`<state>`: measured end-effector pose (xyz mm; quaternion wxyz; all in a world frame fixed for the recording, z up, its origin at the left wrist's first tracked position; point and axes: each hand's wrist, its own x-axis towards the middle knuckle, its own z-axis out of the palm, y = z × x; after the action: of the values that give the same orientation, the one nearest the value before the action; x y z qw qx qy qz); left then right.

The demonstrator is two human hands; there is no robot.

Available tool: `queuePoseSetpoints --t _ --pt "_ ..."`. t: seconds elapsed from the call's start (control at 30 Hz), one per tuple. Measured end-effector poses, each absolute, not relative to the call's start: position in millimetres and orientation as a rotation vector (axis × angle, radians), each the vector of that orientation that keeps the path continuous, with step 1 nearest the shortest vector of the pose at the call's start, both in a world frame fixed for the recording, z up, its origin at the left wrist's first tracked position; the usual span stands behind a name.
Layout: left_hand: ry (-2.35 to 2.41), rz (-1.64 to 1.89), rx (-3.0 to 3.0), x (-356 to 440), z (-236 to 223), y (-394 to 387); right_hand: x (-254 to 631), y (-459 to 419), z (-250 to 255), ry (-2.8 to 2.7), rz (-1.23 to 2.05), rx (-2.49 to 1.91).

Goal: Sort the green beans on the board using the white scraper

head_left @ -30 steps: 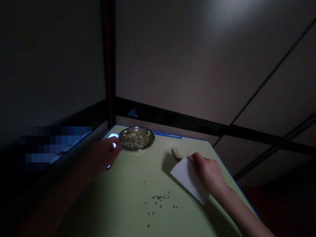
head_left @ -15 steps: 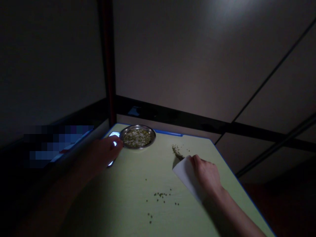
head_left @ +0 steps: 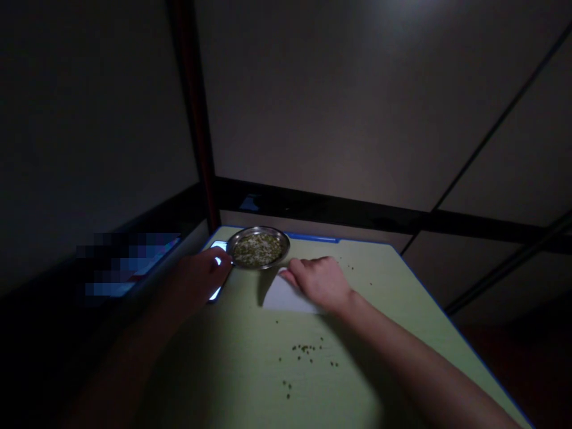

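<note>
A round metal plate (head_left: pixel 276 235) full of small green beans stands at the far left corner of the pale green table (head_left: pixel 393 333). My right hand (head_left: pixel 319 282) grips a white paper card (head_left: pixel 282 296), its edge right beside the plate. My left hand (head_left: pixel 203 275) lies curled over a lit phone (head_left: pixel 217 244) just left of the plate. Loose green beans (head_left: pixel 309 350) lie scattered on the table nearer to me, and a few more beans (head_left: pixel 351 267) sit to the right of my right hand.
The room is dark. A dark post (head_left: pixel 196 119) rises behind the table's far left corner, with dark rails along the walls. The table's blue-edged right side (head_left: pixel 429 289) drops off to a dark floor. A blurred bluish patch (head_left: pixel 125 262) lies left.
My right hand has swept the white card leftward from the table's right part up to the plate. The small bean heap that lay ahead of the card is gone from there. My left hand stayed put.
</note>
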<state>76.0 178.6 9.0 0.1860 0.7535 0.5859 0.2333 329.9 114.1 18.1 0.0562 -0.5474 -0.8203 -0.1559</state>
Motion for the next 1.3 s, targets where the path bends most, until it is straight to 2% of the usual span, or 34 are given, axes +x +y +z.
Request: queuePoseSetpoints --t 0.17,0.43,0.8,1.0,1.3 --pt "1.646 0.704 2.147 73 1 183 312 136 4 -2.604 -0.458 -1.379" --pt "1.627 0.641 2.123 78 19 171 302 119 -13 -2.67 -0.407 -1.086" --pt "1.631 0.643 2.158 71 -1 185 304 101 -26 -2.732 -0.428 -0.613" --pt "1.676 0.63 2.161 72 -2 187 320 84 -34 -2.736 -0.405 -0.603" --pt "1.655 0.733 2.159 70 -14 196 350 46 -32 -2.668 -0.405 -0.956"
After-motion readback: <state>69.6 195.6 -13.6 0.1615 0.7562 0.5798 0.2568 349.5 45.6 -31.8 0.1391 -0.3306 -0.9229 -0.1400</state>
